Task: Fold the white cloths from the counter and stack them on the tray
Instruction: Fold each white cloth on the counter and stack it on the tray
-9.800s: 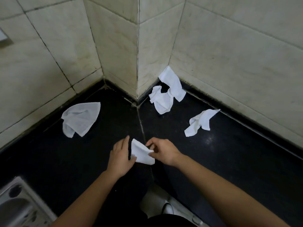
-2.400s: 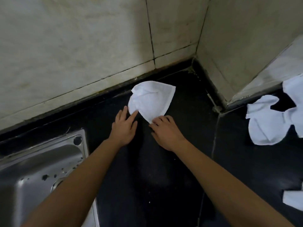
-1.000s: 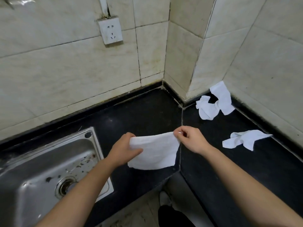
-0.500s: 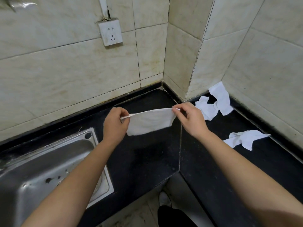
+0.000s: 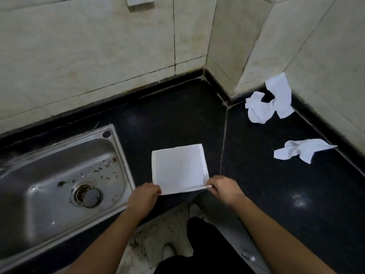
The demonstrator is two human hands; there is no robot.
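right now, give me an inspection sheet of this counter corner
surface: black counter, glossy, seam running to the corner
job's things: flat white cloth spread at the front edge; crumpled cloths bunched by the corner wall; lone crumpled cloth further right; tray not in view
clutter: nothing seen
hands: left hand and right hand each pinch a near corner of the flat white cloth
cables: nothing seen
surroundings: stained steel sink on the left; tiled wall; wall socket at top edge
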